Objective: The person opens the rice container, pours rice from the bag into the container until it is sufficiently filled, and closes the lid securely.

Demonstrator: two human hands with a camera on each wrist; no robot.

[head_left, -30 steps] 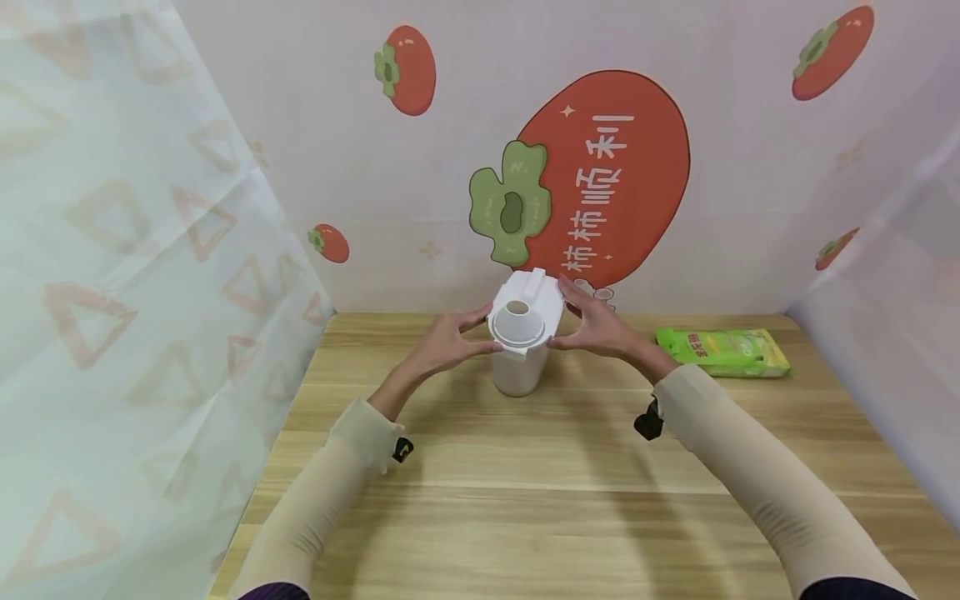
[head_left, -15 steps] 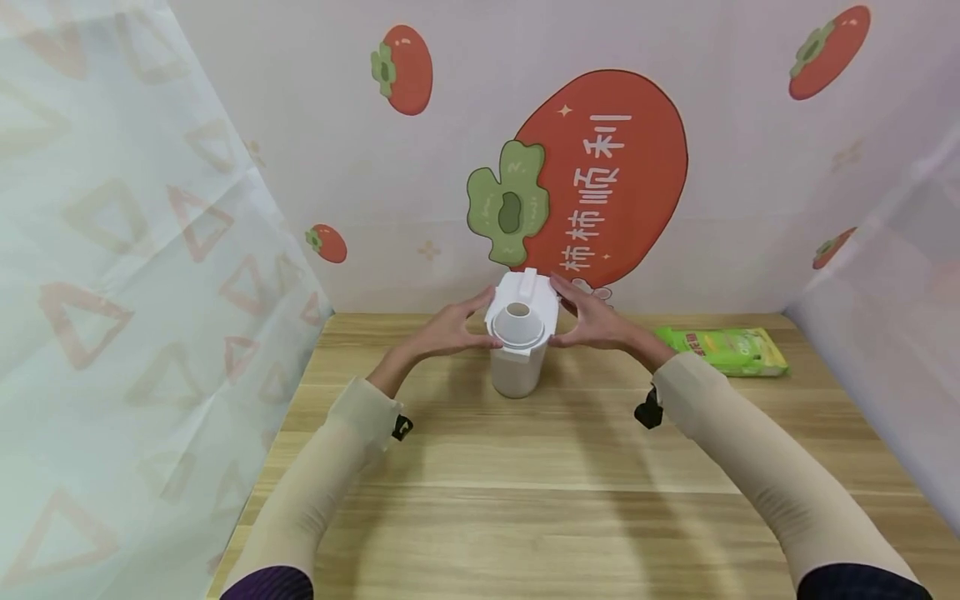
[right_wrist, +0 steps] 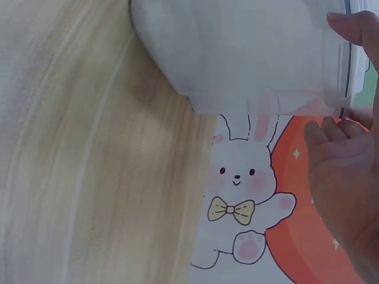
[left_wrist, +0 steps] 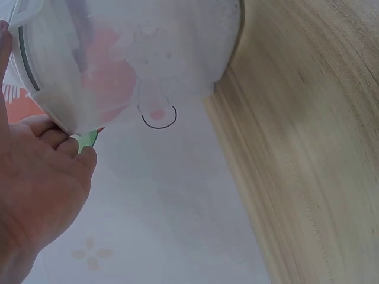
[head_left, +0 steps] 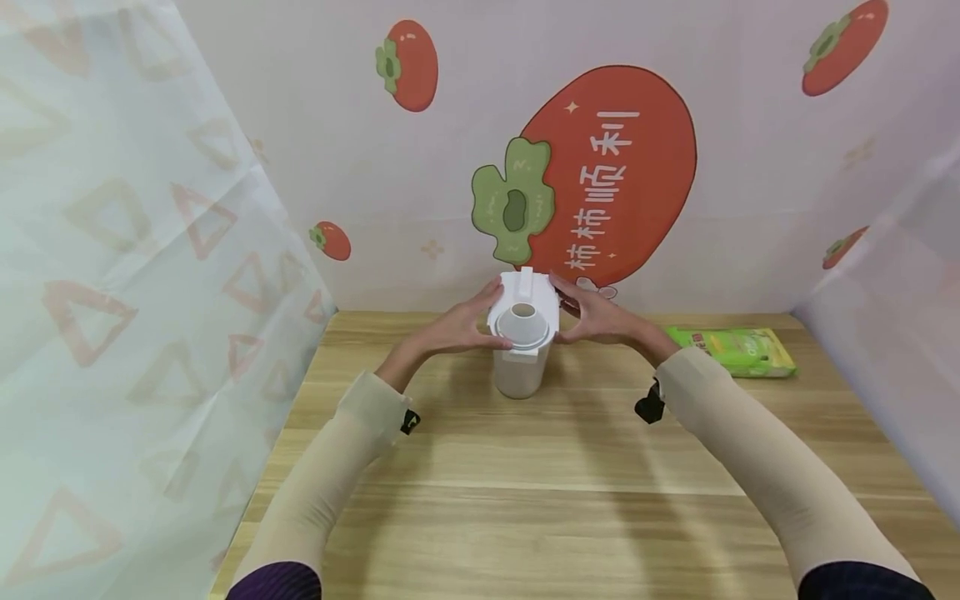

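A tall translucent plastic container (head_left: 517, 382) stands upright on the table near the back wall. Its white lid (head_left: 546, 310) carries a raised round cup-like piece (head_left: 522, 329) and a narrow bar behind it. From the left side my left hand (head_left: 459, 328) grips the lid's rim, thumb at the front and fingers toward the back. My right hand (head_left: 600, 321) holds the opposite side of the rim the same way. In the left wrist view, fingers (left_wrist: 54, 139) curl under the edge of the lid. The right wrist view has the thumb (right_wrist: 349, 26) at the lid's rim.
A green packet (head_left: 738, 352) lies on the wooden table (head_left: 525, 517) at the back right. The printed back wall (head_left: 405, 283) rises just behind the container, and side walls stand at left and right.
The lid has turned slightly and now sits straighter over the container. My left thumb has slid right along its front edge, and the left fingers have shifted toward the back. Both hands stay on the rim.
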